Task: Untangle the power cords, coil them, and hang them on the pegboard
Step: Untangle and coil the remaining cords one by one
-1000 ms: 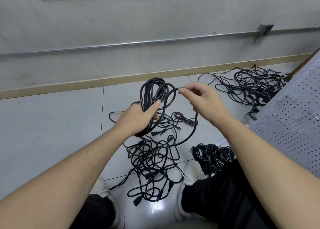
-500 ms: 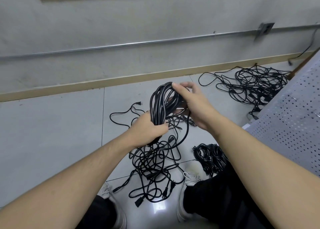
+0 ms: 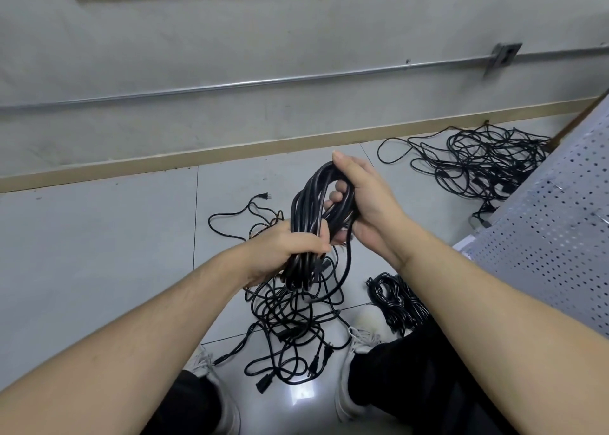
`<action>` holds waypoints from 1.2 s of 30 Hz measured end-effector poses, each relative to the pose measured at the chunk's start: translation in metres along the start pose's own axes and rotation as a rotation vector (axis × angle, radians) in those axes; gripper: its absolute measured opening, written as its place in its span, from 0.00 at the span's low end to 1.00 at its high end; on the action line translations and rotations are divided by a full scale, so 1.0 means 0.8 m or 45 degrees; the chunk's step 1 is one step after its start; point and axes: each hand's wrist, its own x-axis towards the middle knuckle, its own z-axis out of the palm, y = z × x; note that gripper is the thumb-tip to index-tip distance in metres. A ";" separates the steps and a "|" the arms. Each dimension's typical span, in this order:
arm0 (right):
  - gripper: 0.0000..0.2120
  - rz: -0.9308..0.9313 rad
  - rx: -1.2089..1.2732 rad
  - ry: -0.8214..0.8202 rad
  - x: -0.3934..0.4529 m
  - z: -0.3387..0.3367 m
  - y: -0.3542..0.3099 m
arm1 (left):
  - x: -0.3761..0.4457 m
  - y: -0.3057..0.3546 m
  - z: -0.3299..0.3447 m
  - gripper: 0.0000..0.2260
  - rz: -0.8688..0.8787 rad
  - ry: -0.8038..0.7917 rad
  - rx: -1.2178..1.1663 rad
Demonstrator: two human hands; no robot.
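Observation:
A black coiled power cord stands upright between both hands. My left hand grips the coil's lower part, fingers wrapped round the bundle. My right hand holds the coil's upper right side, fingers curled through the loops. A loose strand hangs from the coil down to a tangle of black cords on the floor between my feet. A perforated white pegboard leans at the right edge.
A second tangled heap of cords lies at the back right near the baseboard. A bundled cord rests by my right knee. My shoes flank the floor tangle. A metal conduit runs along the wall.
My right hand brought the pinched strand in from the right and closed round the top of the coil. The loops have drawn together into a tighter bundle.

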 end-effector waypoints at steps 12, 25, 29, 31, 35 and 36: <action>0.23 0.150 -0.132 -0.086 0.007 -0.008 0.019 | 0.010 -0.007 0.006 0.07 0.048 0.292 -0.384; 0.01 0.423 -1.129 -0.873 -0.015 -0.005 0.053 | 0.004 0.020 -0.060 0.11 0.397 1.058 -0.757; 0.11 0.351 -1.390 -0.824 -0.013 -0.012 0.041 | -0.010 0.022 -0.087 0.09 0.338 1.311 -0.633; 0.13 0.351 -1.623 -0.882 -0.011 -0.019 0.040 | -0.013 0.023 -0.092 0.08 0.307 1.413 -0.613; 0.15 0.198 -1.781 -0.784 -0.009 -0.021 0.031 | -0.016 0.022 -0.100 0.06 0.274 1.573 -0.350; 0.16 0.132 -1.848 -0.728 -0.009 -0.020 0.024 | -0.017 0.021 -0.100 0.06 0.260 1.580 -0.270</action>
